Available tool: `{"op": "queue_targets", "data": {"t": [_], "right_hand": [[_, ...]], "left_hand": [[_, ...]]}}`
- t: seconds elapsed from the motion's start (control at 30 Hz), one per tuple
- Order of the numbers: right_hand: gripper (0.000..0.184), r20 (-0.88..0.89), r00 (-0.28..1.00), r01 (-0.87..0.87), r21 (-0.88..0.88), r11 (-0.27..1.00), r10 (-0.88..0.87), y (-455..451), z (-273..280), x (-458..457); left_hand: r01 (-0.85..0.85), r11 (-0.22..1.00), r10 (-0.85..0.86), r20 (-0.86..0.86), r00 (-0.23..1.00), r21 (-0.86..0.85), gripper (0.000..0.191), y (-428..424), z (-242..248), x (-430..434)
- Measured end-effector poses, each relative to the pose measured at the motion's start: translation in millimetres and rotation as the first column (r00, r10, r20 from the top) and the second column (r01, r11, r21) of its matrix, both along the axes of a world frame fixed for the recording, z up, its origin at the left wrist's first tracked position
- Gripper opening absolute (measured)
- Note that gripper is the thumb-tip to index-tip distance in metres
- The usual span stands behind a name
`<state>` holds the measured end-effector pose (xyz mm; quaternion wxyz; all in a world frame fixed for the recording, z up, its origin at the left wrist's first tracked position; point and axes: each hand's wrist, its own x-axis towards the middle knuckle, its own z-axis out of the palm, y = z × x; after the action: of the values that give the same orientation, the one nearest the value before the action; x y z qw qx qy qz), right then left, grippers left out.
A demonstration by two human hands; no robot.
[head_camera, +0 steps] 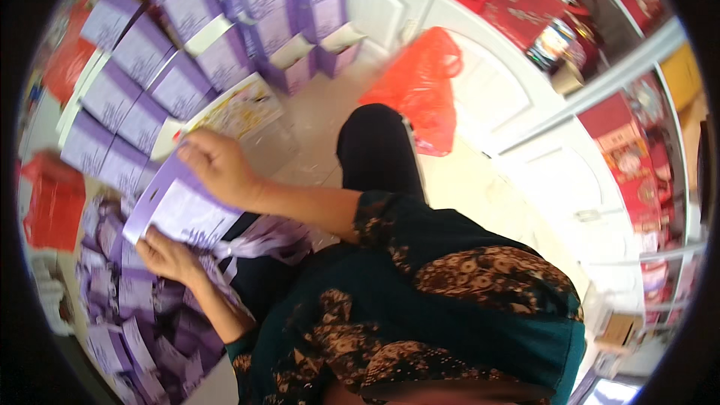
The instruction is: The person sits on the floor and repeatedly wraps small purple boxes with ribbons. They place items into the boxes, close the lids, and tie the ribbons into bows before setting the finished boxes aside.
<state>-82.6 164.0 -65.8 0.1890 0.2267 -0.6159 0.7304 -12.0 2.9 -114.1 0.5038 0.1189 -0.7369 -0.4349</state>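
Note:
My right hand grips the upper edge of a purple and white paper gift bag that has an oval slot and printed writing. Its lower corner is pinched by my left hand. The bag is tilted above my lap, close to a gathered piece of shiny purple fabric. Rows of similar purple and white bags or boxes stand ahead, several with open tops. Beside my left hand lies a heap of purple packages. A white box with a yellow floral pattern sits beyond my right hand.
A red plastic bag rests on the floor by white cabinet doors, near my knee. Another red bag stands at far left. Shelves on the right hold red boxes. A cardboard box is at lower right.

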Motion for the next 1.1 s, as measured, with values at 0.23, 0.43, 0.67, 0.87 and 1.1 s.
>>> {"op": "queue_targets", "data": {"t": [0.23,0.43,0.67,0.87,1.1], "right_hand": [[0.015,-0.133,0.990,0.038,-0.068,0.997,-0.047,9,3,2],[0.013,-0.210,0.975,0.054,-0.067,0.996,-0.067,7,9,5],[0.017,-0.093,0.996,-0.013,-0.071,0.997,0.006,2,10,9],[0.017,-0.083,0.995,0.059,-0.027,0.998,-0.061,11,12,6],[0.018,-0.204,0.979,0.051,0.221,0.974,-0.005,43,11,2]], "left_hand": [[0.310,0.938,-0.337,-0.198,0.920,-0.155,0.041,-10,21,7],[0.037,0.651,0.085,0.122,0.989,-0.758,0.026,18,101,17],[0.291,0.814,-0.159,0.290,0.944,-0.503,0.014,25,108,11],[0.317,0.837,-0.168,0.342,0.925,-0.447,0.016,27,115,8],[0.284,0.862,-0.107,0.399,0.911,-0.419,0.018,42,126,9]]}}
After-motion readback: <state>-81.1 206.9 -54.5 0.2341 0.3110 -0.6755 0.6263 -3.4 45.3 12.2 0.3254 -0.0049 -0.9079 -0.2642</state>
